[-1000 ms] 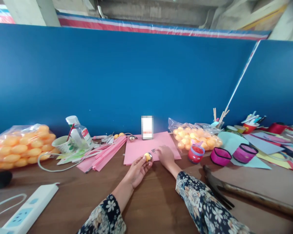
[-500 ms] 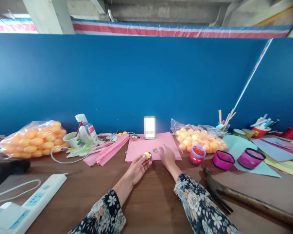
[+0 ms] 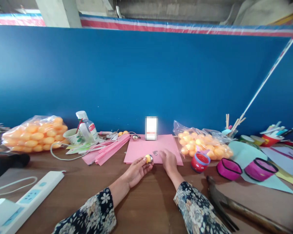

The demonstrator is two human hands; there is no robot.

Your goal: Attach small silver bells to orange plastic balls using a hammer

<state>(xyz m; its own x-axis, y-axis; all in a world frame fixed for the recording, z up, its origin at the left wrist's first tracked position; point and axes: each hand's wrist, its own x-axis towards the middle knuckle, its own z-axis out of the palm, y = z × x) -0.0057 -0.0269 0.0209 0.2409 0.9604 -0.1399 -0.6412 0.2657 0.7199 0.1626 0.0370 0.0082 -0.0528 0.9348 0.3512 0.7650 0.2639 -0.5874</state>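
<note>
My left hand [image 3: 136, 170] pinches a small orange ball [image 3: 148, 158] with a silver metal piece against it, just above the near edge of a pink paper sheet [image 3: 152, 148]. My right hand [image 3: 169, 161] rests on that sheet's near edge, fingers curled down next to a small silver part [image 3: 155, 152]; whether it grips anything I cannot make out. Both arms wear dark flowered sleeves. A small white card [image 3: 151, 128] stands at the sheet's far edge.
Two clear bags of orange balls [image 3: 34, 133] [image 3: 205, 143] flank the sheet. Pink paper strips [image 3: 107, 151], a bottle [image 3: 86, 126] and cup lie left. A red cup [image 3: 200, 162], two magenta cups [image 3: 229, 168], a hammer [image 3: 234, 208] sit right; a power strip [image 3: 26, 200] near left.
The view has shifted a little, so the table's things sit slightly right and lower. Both hands stay in nearly the same place, the left still pinching the orange ball.
</note>
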